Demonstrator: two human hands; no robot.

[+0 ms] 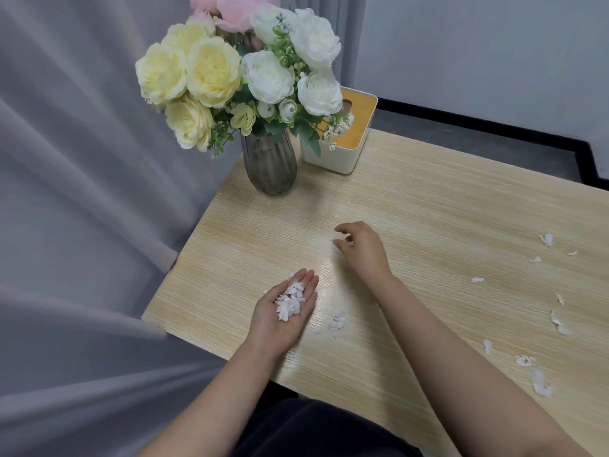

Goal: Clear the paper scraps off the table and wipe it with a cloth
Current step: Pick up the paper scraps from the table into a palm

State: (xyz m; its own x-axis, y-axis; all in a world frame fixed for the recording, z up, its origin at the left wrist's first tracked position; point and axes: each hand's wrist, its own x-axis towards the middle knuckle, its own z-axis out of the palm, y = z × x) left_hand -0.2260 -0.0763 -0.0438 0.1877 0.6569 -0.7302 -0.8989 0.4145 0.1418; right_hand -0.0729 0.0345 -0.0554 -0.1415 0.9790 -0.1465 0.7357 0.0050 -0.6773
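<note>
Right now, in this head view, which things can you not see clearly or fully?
- Right hand: fingertips curl down; whether they pinch a scrap is too small to tell.
- Tissue box: flowers cover its opening and left part.
- Table: right side cut by the frame edge, so further scraps may lie unseen.
- Cloth: not in view.
- Left hand: its scrap pile cannot be counted.

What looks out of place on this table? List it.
White paper scraps lie scattered along the right side of the table, with a few near the left hand, whose open palm carries a pile. Nothing else stands out.
</note>
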